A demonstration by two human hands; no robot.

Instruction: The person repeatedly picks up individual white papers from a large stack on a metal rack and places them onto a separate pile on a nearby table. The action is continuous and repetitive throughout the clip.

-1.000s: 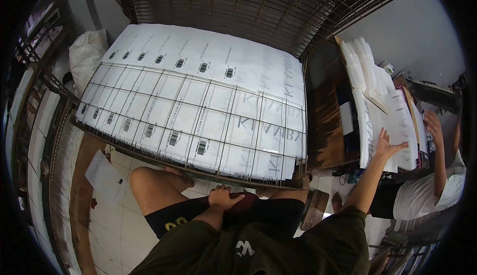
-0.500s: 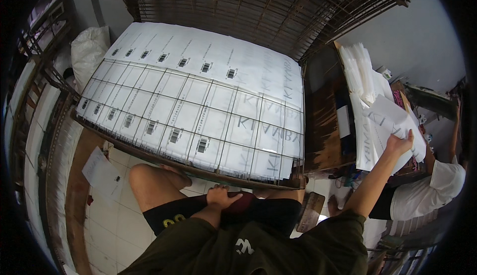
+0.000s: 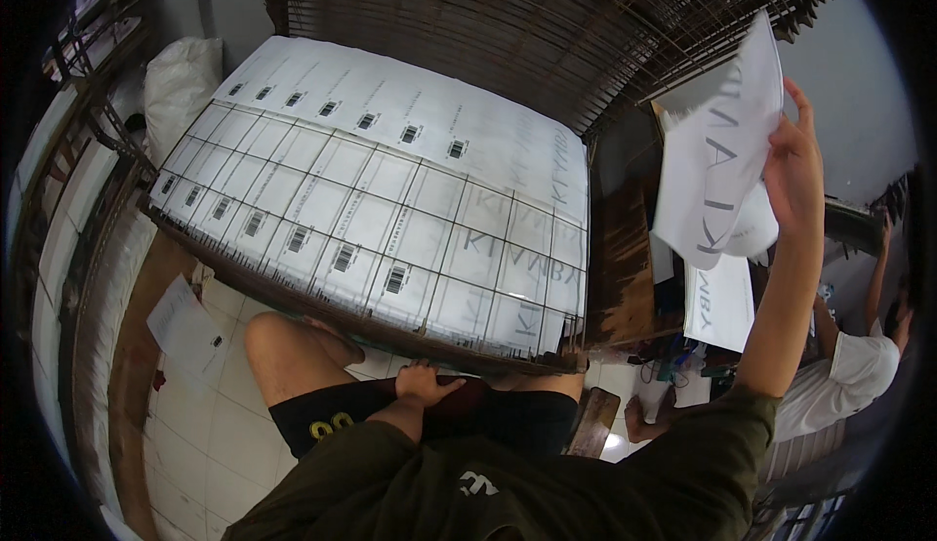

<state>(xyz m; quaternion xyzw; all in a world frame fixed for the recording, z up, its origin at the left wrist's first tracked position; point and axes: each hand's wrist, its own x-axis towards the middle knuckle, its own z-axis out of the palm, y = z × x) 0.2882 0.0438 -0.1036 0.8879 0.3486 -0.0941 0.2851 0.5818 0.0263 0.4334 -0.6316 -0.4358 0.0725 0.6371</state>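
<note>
The printed white sheet [image 3: 722, 155] has risen to two o'clock, pinched in the right hand [image 3: 795, 165]; the left hand [image 3: 420, 385] lies open on the black shorts [image 3: 488, 414]. Laid sheets [image 3: 322, 116] already cover the ten-o'clock wire rack [image 3: 459, 351]; a sheet stack [image 3: 717, 297] remains at three.

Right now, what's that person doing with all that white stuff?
The person's right hand is holding up a thin white sheet with dark lettering, off to the right side. The left hand rests on dark cloth shorts. In front, many flat white printed sheets are spread out, with dark metal wire racks raised behind them. Another person in a white top is at the far right.
</note>
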